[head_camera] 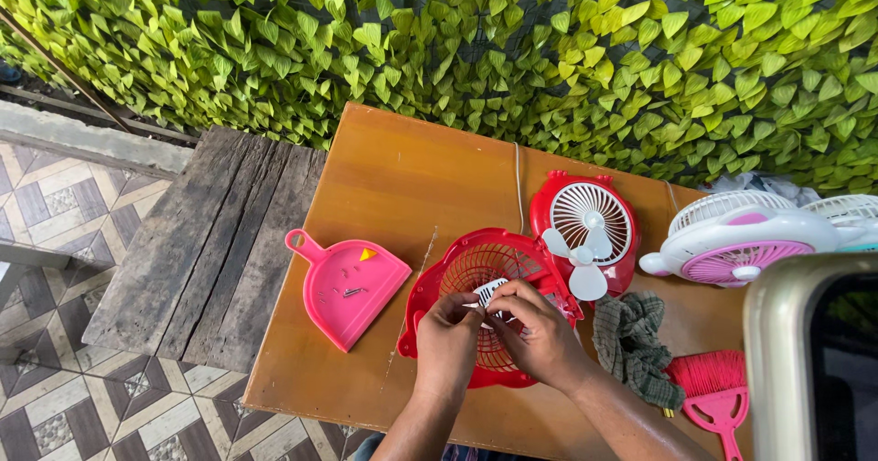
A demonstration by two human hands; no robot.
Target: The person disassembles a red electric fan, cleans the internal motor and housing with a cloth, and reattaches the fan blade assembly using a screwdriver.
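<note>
Across the whole top of the view, a wall of green leaves (512, 49). Below it, a brown wooden bench (402, 187), carrying nearly everything else; to its left, a weathered grey plank platform (210, 241) over patterned floor tiles (55, 205). At the right edge, cut off by the frame, a silver-rimmed dark object (814, 360), kind not clear. Behind it, on the bench's far right, a white and pink fan (732, 237) lying on its side. Near the middle, a red fan body (585, 219) with white grille and white blades, a thin cord running away from it toward the leaves. Just beside and in front of that, a red fan grille (476, 283), round and basket-like, lying on the bench under both hands. Left of the grille, a pink dustpan (352, 287) holding a few small screws. Right of the hands, a crumpled grey-green cloth (636, 342), and touching its lower edge a pink hand brush (713, 388). Over the grille's centre, left hand (448, 337) and right hand (540, 333) side by side, fingers of both closed around a small white part (489, 290), pinched between the fingertips just above the red mesh.
</note>
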